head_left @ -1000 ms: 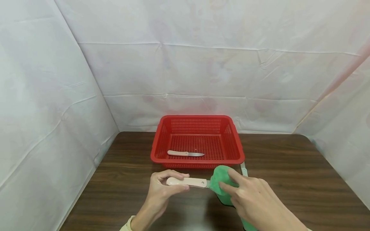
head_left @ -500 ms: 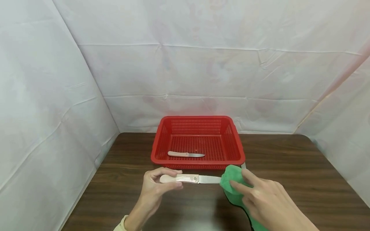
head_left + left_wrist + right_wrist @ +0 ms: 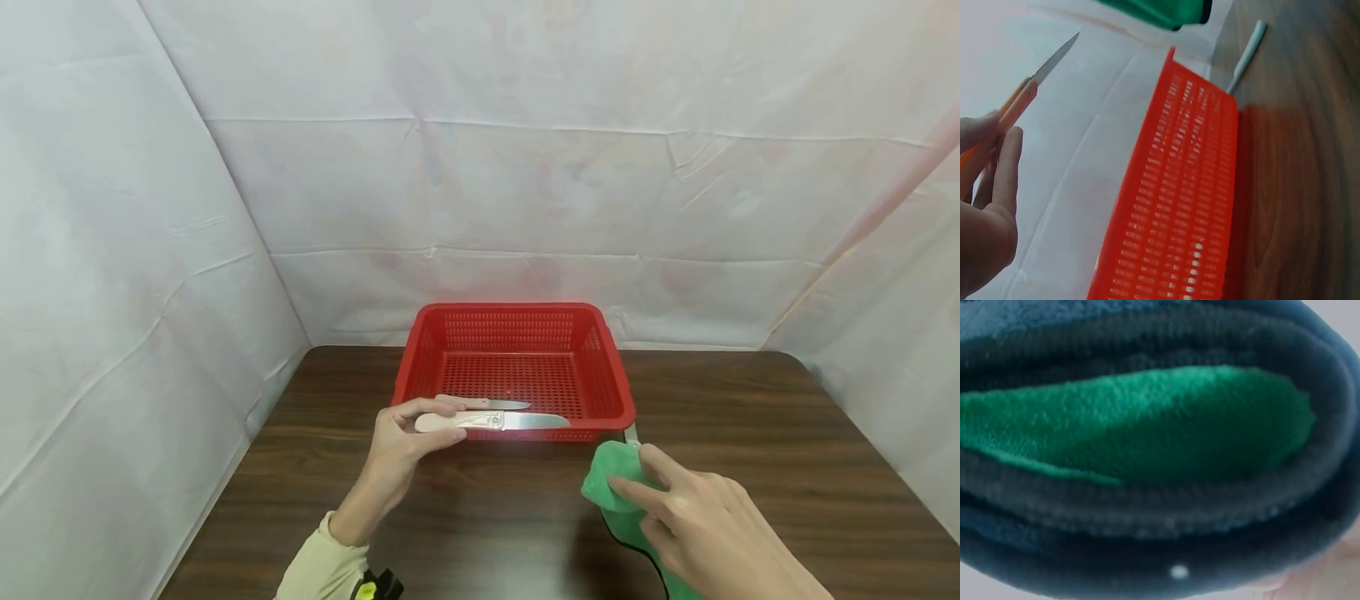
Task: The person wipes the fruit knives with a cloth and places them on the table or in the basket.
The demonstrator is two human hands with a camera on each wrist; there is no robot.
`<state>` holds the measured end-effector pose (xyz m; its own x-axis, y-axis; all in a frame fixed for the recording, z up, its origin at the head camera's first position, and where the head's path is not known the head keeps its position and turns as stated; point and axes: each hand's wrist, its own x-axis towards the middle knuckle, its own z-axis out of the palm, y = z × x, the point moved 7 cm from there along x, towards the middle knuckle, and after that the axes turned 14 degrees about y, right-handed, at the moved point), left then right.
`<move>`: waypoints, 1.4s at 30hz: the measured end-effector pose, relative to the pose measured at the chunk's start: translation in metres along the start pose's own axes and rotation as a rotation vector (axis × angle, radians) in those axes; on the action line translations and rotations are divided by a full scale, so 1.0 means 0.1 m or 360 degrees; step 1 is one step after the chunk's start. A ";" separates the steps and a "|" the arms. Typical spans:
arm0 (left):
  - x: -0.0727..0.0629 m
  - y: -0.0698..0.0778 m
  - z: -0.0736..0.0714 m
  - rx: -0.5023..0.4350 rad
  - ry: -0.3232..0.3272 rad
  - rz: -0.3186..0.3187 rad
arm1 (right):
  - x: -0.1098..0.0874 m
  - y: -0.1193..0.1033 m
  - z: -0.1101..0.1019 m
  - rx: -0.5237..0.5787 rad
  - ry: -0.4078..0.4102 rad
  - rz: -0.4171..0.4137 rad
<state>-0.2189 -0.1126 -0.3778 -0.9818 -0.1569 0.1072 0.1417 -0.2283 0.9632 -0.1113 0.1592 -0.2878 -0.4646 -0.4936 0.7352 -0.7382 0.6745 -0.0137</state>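
My left hand (image 3: 393, 454) pinches the cream handle of a folding knife (image 3: 480, 421) between thumb and fingers. Its blade points right, unfolded, and overlaps the front rim of the red basket (image 3: 517, 310) in the head view. The left wrist view has this knife (image 3: 1057, 59) raised beside the basket's wall. A second cream-handled folding knife (image 3: 512, 405) lies in the basket, its handle partly behind my left fingers. My right hand (image 3: 697, 517) grips a bunched green cloth (image 3: 615, 473) right of the knife, apart from the blade. Dark-edged cloth folds (image 3: 1147, 425) fill the right wrist view.
Another pale-handled knife (image 3: 1250, 50) lies on the table by the basket's right side, mostly hidden by the cloth and right hand in the head view. The dark wooden table (image 3: 337, 400) has white sheeting (image 3: 525, 183) behind it and at its sides.
The blade has come out of the cloth. My left hand has carried the knife left, then forward to the basket's front rim. My right hand with the cloth has shifted right.
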 end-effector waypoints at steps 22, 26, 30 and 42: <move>0.73 -0.44 0.04 0.0385 0.0096 -0.0211 | -0.12 0.12 0.00 0.0018 0.0041 0.0013; 0.85 -0.52 0.06 0.0457 0.0071 -0.0244 | -0.15 0.14 0.00 -0.0004 0.0018 0.0038; 0.97 -0.58 0.10 0.0496 0.0039 -0.0276 | -0.15 0.17 0.00 -0.0005 -0.0013 0.0072; 1.20 -0.71 0.12 0.0825 0.0104 -0.0267 | -0.20 0.23 0.05 -0.0032 -0.0068 0.0113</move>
<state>-0.3485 -0.1033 -0.4306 -0.9732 -0.2225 -0.0578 -0.1132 0.2453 0.9628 -0.1214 0.1818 -0.3058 -0.5360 -0.4670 0.7033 -0.6932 0.7190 -0.0508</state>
